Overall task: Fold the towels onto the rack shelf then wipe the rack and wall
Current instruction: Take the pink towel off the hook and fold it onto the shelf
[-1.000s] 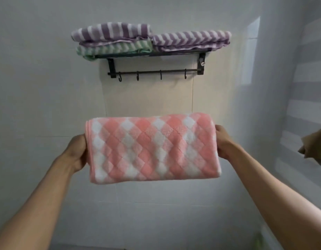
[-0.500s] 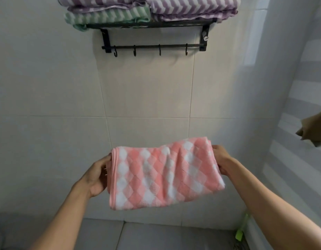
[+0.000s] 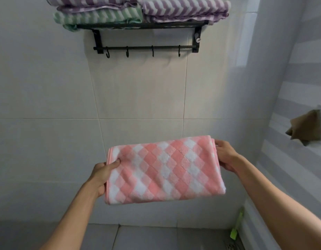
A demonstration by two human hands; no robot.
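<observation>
I hold a folded pink and white checked towel (image 3: 165,170) out in front of me, well below the rack. My left hand (image 3: 101,175) grips its left edge with the thumb on top. My right hand (image 3: 226,156) grips its right edge. High on the tiled wall hangs a black rack (image 3: 141,26) with a hook rail underneath. On its shelf lie a folded purple striped towel (image 3: 185,9) at the right, and at the left another purple striped towel (image 3: 94,1) stacked on a green striped towel (image 3: 98,17).
A side wall (image 3: 291,159) stands close on my right, with a brown cloth-like thing (image 3: 307,130) sticking out from it. A green object (image 3: 237,226) leans in the lower right corner by the grey floor (image 3: 147,237).
The towel came down from near the rack to waist height. Its left edge was drawn inward, then spread wider again. The view tilted down, so the rack now sits at the top edge.
</observation>
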